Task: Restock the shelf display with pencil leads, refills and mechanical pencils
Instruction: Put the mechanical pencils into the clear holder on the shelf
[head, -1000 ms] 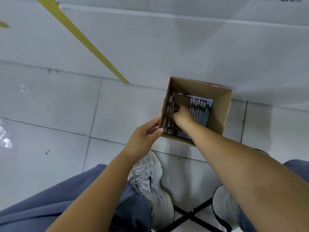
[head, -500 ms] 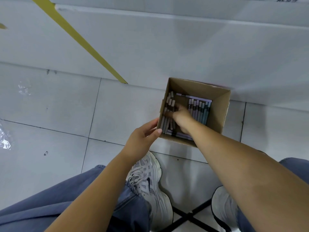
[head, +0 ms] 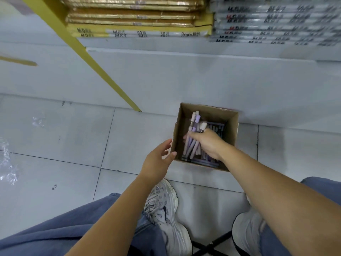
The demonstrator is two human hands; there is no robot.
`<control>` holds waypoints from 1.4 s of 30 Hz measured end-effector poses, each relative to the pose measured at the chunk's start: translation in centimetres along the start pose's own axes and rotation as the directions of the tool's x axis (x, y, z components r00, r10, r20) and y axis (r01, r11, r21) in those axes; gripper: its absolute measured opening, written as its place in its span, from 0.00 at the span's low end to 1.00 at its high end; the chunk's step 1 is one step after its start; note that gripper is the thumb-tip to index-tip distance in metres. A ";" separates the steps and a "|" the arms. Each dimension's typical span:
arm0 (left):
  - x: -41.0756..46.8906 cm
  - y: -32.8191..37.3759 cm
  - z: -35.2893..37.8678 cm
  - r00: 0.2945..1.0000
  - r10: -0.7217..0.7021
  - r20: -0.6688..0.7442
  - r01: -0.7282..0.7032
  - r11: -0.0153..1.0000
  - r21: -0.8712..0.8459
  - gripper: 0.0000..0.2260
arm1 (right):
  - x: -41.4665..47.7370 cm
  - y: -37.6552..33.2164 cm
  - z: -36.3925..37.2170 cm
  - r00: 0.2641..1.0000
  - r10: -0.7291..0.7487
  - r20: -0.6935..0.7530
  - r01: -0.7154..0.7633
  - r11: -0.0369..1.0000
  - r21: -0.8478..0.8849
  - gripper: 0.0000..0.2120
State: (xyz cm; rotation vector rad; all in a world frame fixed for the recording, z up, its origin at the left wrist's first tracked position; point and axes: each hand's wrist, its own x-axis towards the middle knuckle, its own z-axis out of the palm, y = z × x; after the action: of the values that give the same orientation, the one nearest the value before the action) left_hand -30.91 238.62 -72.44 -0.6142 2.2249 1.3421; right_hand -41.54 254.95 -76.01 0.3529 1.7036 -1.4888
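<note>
Head view, looking down from my remote seat: a small cardboard box point(head: 233, 133) sits on the pale tiled floor point(head: 73, 145), right against the white base panel point(head: 184, 80) of the shelving. My right grip point(head: 206, 143) is inside the box, fingers curled round a bundle of mechanical pencils point(head: 193, 126) in lilac and pale pink. The bundle is tilted, its capped ends poking up toward the box's far-left corner. More pencils point(head: 217, 127) lie in a row on the box bottom beyond the knuckles, and a few show under the wrist.

My left grip point(head: 156, 163) is released, fingers relaxed and holding nothing. It sits at the box's outer left wall with the thumb tip at the near corner. I cannot tell how firmly it touches the cardboard.

A yellow post point(head: 88, 58) slants down to the floor left of the box. Up top, blurred, are gold-wrapped packs point(head: 132, 17) and silvery printed packs point(head: 273, 21). Blue jeans point(head: 73, 228), two white sneakers point(head: 166, 215) and black crossed bars point(head: 208, 244) fill the bottom. Crinkled clear plastic point(head: 5, 163) lies at the left edge.
</note>
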 end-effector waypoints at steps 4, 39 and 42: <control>-1.5 4.1 -0.3 0.971 0.229 -0.067 -0.204 0.942 0.266 0.28 | -5.5 -3.7 -1.2 0.982 -0.163 0.095 0.161 0.987 0.026 0.09; -13.1 41.3 -11.5 0.612 0.776 -0.153 -0.761 0.525 -0.382 0.11 | -35.3 -38.1 -9.0 0.312 -0.942 -0.128 0.916 0.334 -0.225 0.07; -12.3 41.5 -12.1 0.622 0.746 -0.238 -0.765 0.512 -0.391 0.13 | -36.5 -38.9 -9.6 0.164 -0.956 -0.242 0.950 0.219 -0.223 0.06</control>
State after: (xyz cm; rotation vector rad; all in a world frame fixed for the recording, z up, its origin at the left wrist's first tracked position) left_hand -47.62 246.95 -31.58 0.3079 2.2864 2.3553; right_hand -49.14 264.63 -23.25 -0.7817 2.3939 -2.3958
